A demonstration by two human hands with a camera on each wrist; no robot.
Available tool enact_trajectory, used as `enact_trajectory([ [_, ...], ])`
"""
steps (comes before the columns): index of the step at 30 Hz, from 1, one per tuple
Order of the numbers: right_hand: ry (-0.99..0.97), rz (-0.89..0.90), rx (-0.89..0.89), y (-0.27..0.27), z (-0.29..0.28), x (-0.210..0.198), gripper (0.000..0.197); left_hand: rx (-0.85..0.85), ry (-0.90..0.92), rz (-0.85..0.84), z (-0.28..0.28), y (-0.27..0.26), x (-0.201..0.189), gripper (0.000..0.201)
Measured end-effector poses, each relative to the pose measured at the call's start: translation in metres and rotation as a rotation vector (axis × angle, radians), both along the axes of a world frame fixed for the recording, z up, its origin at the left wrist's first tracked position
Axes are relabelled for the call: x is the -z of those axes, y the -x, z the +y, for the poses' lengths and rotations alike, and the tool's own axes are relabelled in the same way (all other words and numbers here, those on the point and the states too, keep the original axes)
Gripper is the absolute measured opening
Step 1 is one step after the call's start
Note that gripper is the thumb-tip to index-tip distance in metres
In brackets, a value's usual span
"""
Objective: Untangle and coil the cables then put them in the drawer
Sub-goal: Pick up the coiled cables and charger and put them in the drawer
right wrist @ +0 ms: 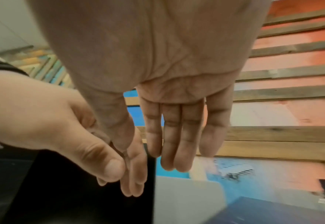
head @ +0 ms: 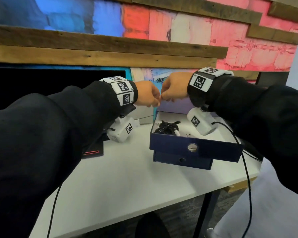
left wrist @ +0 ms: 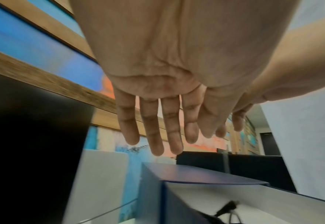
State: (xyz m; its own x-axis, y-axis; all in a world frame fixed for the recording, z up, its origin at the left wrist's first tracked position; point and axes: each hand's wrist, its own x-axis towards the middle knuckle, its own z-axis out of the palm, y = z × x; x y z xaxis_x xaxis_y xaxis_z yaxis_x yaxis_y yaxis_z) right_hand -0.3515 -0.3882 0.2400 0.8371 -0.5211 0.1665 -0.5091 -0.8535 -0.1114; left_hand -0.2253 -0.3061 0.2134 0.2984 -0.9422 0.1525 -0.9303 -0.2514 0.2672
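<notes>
A bundle of black cables lies inside the open top drawer of a navy box with a white lining; one black cable end shows blurred in the left wrist view. Both hands are raised above the drawer's back edge and meet in the air. My left hand has its fingers straight and holds nothing. My right hand also has straight fingers. The left hand's thumb touches the right thumb and forefinger. No cable shows in either hand.
The navy box has a shut lower drawer and stands on a white table near its right edge. A black monitor stands at the back left, a grey slab behind the box. Thin black wires hang from my wrists.
</notes>
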Motion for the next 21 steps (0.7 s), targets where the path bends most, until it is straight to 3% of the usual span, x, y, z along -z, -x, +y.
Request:
enact_trajectory([
  [6, -0.055, -0.059, -0.213, -0.107, 0.077, 0.019, 0.022, -0.24, 0.032, 0.106, 0.106, -0.082, 0.016, 0.012],
  [15, -0.213, 0.101, -0.432, -0.244, 0.194, 0.112, 0.019, -0.612, -0.03, 0.229, 0.267, -0.191, 0.095, 0.009],
  [21, -0.213, 0.287, -0.504, -0.313, 0.26, 0.176, 0.03, -0.8, -0.117, 0.257, 0.343, -0.242, 0.152, 0.007],
])
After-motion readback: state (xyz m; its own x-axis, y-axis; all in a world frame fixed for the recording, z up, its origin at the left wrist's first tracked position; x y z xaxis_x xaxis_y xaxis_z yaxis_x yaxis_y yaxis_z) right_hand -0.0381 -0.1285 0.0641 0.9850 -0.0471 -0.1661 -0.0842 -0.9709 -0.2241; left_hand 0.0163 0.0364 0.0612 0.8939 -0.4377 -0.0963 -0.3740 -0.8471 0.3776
